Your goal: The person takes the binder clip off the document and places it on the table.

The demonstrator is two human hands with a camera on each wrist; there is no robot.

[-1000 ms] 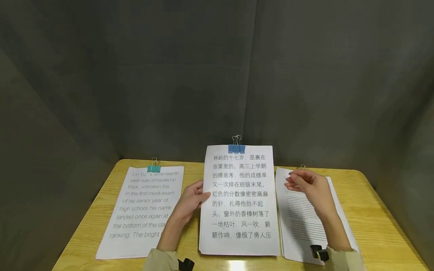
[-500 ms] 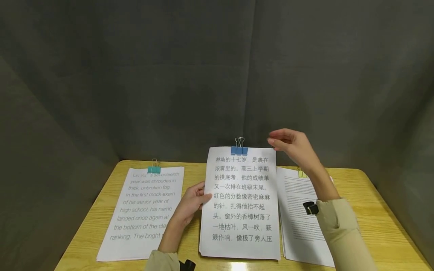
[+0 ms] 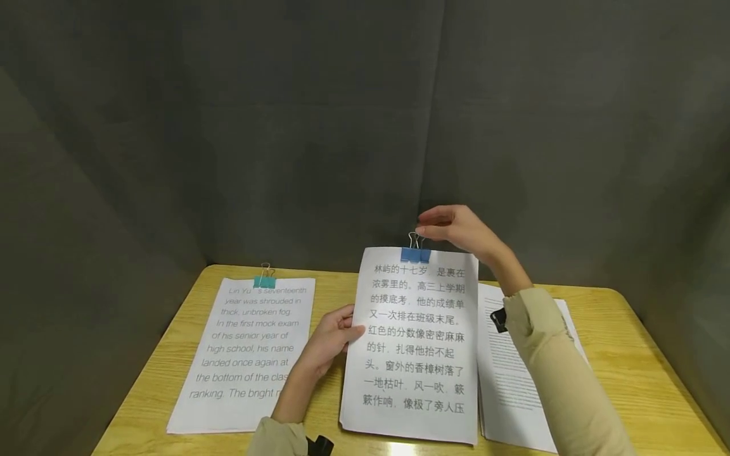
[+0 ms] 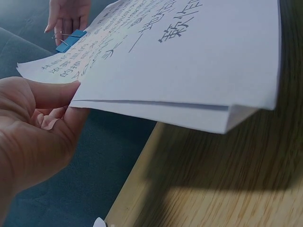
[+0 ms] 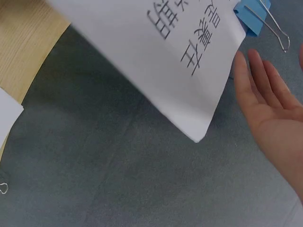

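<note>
A stack of paper [image 3: 413, 354] printed in large Chinese characters is held up over the table, tilted toward the head camera. My left hand [image 3: 329, 339] pinches its left edge, thumb on the front and fingers behind. A blue binder clip [image 3: 415, 255] grips the top edge, its wire handles pointing up. My right hand [image 3: 456, 229] is right at those handles in the head view. The right wrist view shows that hand [image 5: 279, 113] with fingers extended beside the blue clip [image 5: 254, 18], nothing in its grasp. Below the raised stack [image 4: 189, 61], the left wrist view shows its shadow on the wood.
On the left of the wooden table [image 3: 633, 354] lies a stack of English text [image 3: 239, 348] with a teal binder clip [image 3: 265, 282]. A small-print stack [image 3: 507, 380] lies on the right, partly under my right forearm. A dark grey curtain [image 3: 319, 126] hangs behind.
My right hand has moved up and left from above the right-hand stack to the blue clip. My left hand keeps its hold; the held stack has shifted slightly right in view.
</note>
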